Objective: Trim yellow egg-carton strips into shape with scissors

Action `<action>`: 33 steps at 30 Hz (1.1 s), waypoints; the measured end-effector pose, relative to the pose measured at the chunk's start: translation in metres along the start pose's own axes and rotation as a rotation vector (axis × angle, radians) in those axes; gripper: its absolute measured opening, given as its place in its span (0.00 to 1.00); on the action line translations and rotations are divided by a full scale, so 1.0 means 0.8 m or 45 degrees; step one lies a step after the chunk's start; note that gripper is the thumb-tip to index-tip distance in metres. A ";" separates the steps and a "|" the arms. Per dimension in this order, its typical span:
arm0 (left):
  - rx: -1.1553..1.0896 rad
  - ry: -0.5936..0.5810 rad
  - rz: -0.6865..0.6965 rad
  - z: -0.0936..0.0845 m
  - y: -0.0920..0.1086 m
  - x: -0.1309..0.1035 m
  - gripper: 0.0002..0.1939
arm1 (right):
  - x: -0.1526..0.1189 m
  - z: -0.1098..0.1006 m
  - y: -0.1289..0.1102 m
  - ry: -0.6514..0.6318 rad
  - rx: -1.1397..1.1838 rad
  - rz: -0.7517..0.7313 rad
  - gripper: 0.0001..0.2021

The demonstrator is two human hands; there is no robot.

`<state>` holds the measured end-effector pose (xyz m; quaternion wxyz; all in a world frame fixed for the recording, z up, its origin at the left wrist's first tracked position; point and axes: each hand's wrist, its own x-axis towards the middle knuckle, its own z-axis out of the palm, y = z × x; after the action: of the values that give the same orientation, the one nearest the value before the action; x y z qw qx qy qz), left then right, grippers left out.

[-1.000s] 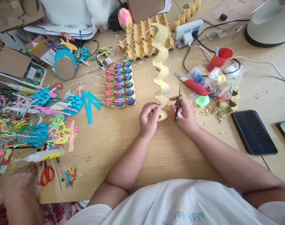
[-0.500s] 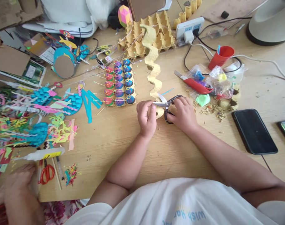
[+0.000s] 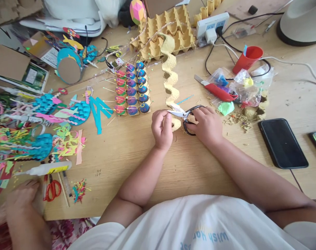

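Observation:
My left hand (image 3: 162,130) is closed on the near end of a long, wavy strip of yellow egg carton (image 3: 171,74), which stretches away toward the egg trays. In my right hand (image 3: 208,125) are black-handled scissors (image 3: 185,114), with fingers and thumb at the handle loops. The blades point left at the strip, beside my left fingertips, and look nearly closed. Part of the strip is hidden behind the blades and my fingers. Left of the strip stand rows of painted carton cups (image 3: 131,88) in red, purple and blue, with pins stuck in them.
Egg trays (image 3: 170,29) lie at the back beside a power strip (image 3: 212,23). To the right are a red cup (image 3: 247,59), a red-handled knife (image 3: 217,91) and a phone (image 3: 283,143). Colourful paper crafts, glue (image 3: 50,168) and red scissors (image 3: 52,189) lie left, near another person's hand (image 3: 24,198).
The scissor blades have drawn closer together at the strip, and my right hand has shifted slightly right. My left hand keeps its grip.

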<state>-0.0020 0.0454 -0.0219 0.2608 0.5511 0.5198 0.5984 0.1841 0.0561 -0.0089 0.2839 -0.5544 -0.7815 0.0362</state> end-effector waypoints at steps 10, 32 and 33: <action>-0.007 0.093 0.178 0.000 0.006 0.001 0.14 | 0.003 -0.010 -0.003 -0.008 -0.035 0.030 0.12; -0.087 -0.174 0.086 0.004 0.015 -0.003 0.14 | 0.009 0.001 0.001 0.091 1.238 0.394 0.29; -0.101 -0.200 0.096 0.004 0.017 -0.004 0.14 | 0.009 0.001 -0.001 0.091 1.301 0.378 0.29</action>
<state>0.0051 0.0394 -0.0110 0.2998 0.6047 0.4525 0.5829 0.1817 0.0626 -0.0064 0.5361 -0.4510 -0.5672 0.4331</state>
